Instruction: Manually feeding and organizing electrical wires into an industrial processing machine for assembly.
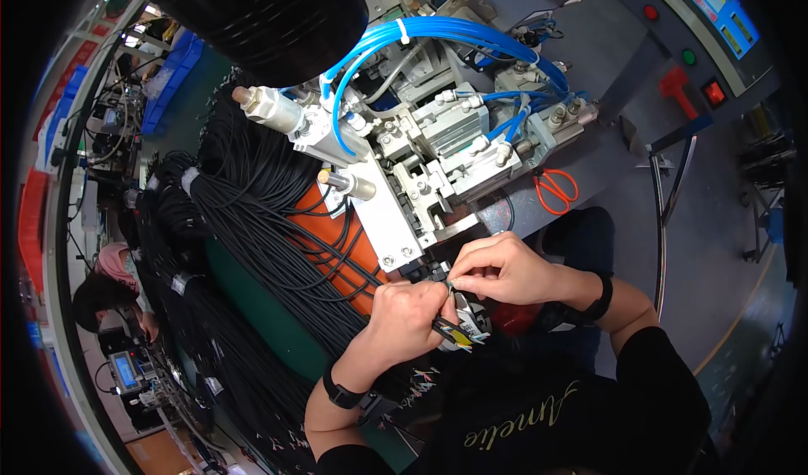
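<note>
Fingers of both hands met over one small item — a cable end with coloured wire cores (459, 334), held just below the machine's steel fixture block (418, 191).

Head view, items:
- Left hand (410, 315): curled shut around the cable end, steadying it close to the body, wrist bearing a dark band.
- Right hand (503, 269): thumb and forefinger pinched together on the wire tips, apparently so single cores could be held apart from the rest.
- Black cable bundles (252, 222): laid in a thick run across an orange support (324, 239), within the left hand's reach.
- Blue air hoses (421, 37): looped above the pneumatic cylinders (273, 109), clear of the working gap.
- Orange-handled scissors (555, 191): lying on the grey machine top, well apart from the hands.

Obscured: the exact grip on individual cores was too small to tell; the left palm hid most of the cable end. A large black shape (269, 12) cut off the upper left — its nature unclear. Another person (105, 294) sat at the left rim, distorted.
</note>
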### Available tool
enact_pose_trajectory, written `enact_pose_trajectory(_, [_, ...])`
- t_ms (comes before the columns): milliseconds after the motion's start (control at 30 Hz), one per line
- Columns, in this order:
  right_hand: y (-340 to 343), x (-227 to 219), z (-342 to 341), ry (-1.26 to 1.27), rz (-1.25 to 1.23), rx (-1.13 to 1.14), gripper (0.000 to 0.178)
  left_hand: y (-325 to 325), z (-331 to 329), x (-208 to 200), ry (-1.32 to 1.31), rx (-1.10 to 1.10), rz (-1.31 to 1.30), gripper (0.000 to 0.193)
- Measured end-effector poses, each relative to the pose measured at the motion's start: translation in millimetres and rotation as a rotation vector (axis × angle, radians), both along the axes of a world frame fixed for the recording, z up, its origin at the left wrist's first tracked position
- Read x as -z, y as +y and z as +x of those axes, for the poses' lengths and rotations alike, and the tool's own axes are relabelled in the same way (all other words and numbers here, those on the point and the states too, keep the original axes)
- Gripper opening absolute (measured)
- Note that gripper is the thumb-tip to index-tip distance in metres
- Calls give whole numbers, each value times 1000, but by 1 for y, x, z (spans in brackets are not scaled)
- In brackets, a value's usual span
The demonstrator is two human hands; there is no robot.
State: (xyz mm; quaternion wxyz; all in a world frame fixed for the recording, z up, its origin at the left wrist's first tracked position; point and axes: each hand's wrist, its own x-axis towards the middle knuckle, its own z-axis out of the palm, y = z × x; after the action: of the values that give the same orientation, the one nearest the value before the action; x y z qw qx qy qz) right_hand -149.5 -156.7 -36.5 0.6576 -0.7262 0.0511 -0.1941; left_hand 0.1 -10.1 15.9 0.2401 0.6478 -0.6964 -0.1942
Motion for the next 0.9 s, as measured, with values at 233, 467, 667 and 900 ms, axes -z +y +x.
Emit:
enact_pose_trajectory(233, [3,0,-1,51,-114,17,7,1,-8,3,-95,6,-51,20])
enact_pose_trajectory(467, [25,-1,8,-265,-576,448,7,4,-14,7,-211,-171,-211,20])
enact_pose_trajectory(667, [12,-2,2,-1,54,135,8,1,-11,8,-114,-161,-217,20])
enact_pose_trajectory(900, [0,6,10,242,743,-187,10,-1,-9,8,-80,-111,-212,20])
